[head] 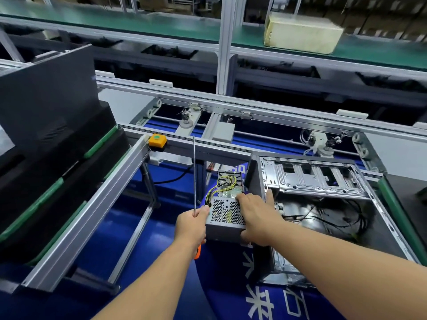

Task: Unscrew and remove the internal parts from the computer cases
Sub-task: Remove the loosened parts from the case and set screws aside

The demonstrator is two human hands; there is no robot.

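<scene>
A grey power supply (225, 214) with a perforated side and yellow-black cables is held in the air, left of the open computer case (323, 204). My right hand (256, 218) grips its right side, thumb underneath. My left hand (191, 224) holds a long screwdriver (194, 176) with an orange handle, shaft pointing up, and its fingers touch the supply's left edge. The case lies on its side with its metal drive cage and loose black wires showing.
Stacked black computer cases (53, 144) fill the left bench. A conveyor frame with an orange-and-green button (157, 140) runs across the middle. Below my hands is an open gap over a blue floor. A pale box (302, 32) sits on the far green shelf.
</scene>
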